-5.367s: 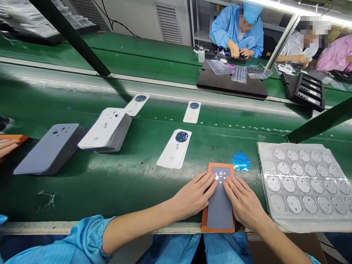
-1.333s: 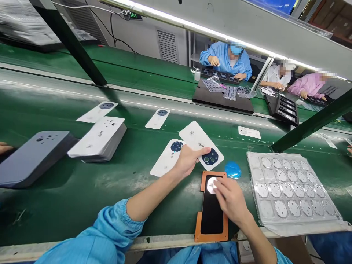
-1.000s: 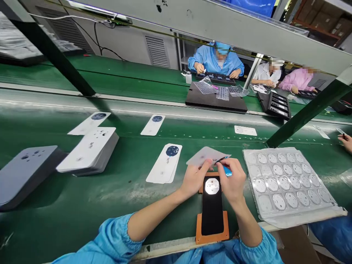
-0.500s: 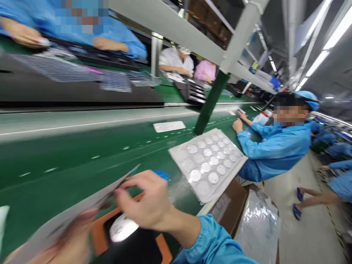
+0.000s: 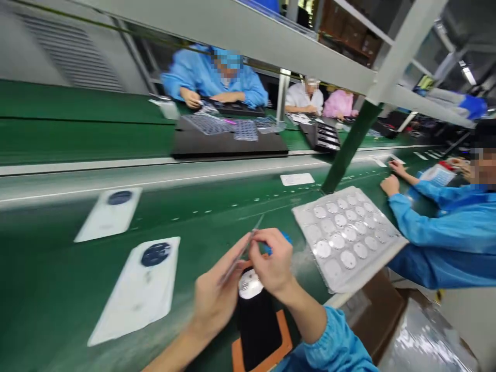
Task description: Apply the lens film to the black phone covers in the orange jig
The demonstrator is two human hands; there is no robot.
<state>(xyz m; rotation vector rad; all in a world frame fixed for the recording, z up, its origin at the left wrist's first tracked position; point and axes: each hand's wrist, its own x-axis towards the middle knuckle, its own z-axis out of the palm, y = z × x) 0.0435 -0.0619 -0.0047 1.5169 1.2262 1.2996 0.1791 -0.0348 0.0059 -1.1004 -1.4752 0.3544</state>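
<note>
My left hand [image 5: 215, 297] and my right hand [image 5: 272, 261] together hold a thin grey-white panel [image 5: 242, 250] edge-on above an orange jig [image 5: 260, 347] with a black bed. My right fingers pinch at the panel's upper end. A round silvery piece [image 5: 250, 283] lies at the top of the jig's bed. A blue film scrap [image 5: 285, 238] peeks out behind my right hand. Right of it lies a clear blister tray [image 5: 344, 235] of round lens parts.
White panels with dark round camera rings [image 5: 136, 287] [image 5: 109, 213] lie on the green belt [image 5: 201, 212]; another small one [image 5: 297, 179] sits farther off. A co-worker's sleeve [image 5: 434, 227] reaches in at right. People work across the belt behind a black tray [image 5: 228, 144]. A green post [image 5: 346, 150] stands near.
I lifted the panel off the jig, brought my right hand to its end, and my view swung right then partly back. The panels on the belt have drifted.
</note>
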